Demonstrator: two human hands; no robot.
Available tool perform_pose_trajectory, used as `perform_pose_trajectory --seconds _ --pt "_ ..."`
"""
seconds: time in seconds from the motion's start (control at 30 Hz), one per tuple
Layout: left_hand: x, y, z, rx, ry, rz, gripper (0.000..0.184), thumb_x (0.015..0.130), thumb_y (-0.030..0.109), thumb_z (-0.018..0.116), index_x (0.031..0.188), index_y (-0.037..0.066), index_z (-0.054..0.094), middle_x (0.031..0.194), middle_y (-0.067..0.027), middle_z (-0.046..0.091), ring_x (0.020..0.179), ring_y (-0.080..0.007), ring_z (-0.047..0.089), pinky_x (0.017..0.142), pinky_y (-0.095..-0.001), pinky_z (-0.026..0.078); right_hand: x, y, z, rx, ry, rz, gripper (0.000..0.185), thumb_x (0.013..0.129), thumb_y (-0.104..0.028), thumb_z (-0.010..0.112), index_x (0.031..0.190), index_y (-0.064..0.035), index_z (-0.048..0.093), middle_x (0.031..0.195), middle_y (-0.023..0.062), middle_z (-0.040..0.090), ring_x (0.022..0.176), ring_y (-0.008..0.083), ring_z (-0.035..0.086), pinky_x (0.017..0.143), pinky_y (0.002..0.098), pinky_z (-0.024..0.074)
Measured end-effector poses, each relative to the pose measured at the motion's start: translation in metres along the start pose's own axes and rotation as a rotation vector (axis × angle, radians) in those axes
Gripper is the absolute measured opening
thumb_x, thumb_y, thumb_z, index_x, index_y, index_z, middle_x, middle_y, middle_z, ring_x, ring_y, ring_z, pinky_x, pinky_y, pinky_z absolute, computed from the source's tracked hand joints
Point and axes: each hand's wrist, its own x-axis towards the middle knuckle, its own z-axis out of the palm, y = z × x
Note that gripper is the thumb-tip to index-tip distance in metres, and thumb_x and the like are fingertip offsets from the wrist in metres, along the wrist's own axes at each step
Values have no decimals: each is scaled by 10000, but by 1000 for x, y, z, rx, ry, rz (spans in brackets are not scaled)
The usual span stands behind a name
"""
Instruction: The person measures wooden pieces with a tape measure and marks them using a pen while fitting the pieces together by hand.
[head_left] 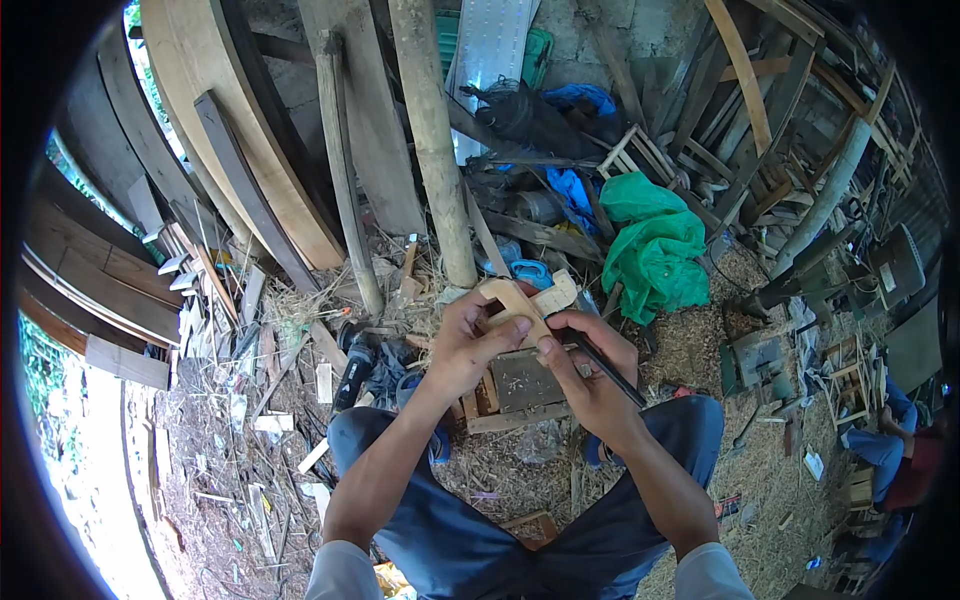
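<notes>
My left hand (466,348) is closed around a pale carved wooden piece (513,301), its thumb pressed on the near face. The piece has a crossing arm with a rounded, hook-like end. On the other side my right hand (597,368) pinches the same piece near its lower end. A thin dark rod-like tool (617,378) also lies in my right hand, pointing down and to the right; its tip is hidden by the fingers. Below the hands, between my knees, sits a low wooden block (528,386) with a dark top.
A black power tool (352,378) lies left of my knee. A green plastic sheet (655,245) is heaped at front right. Long planks (250,130) and a pole (432,140) lean ahead. Wood shavings and scraps cover the ground. Another person (890,450) sits at far right.
</notes>
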Motion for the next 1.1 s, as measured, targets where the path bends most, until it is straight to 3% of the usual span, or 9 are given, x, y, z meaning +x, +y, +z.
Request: perform_pose_trajectory --seconds 0.87,1.1 --pt "1 -1 -2 39 -3 0 318 839 75 633 1136 -19 568 977 -33 616 828 -66 551 716 -212 443 0 2 0 -11 7 -35 217 822 -77 671 1001 24 600 859 127 649 763 173 654 660 275 504" --pt "2 1 4 67 57 14 287 846 81 631 1109 -21 581 930 -31 618 760 -58 534 671 -207 426 2 -2 1 42 8 48 214 837 -88 660 1009 23 601 852 121 648 754 150 644 655 272 501"
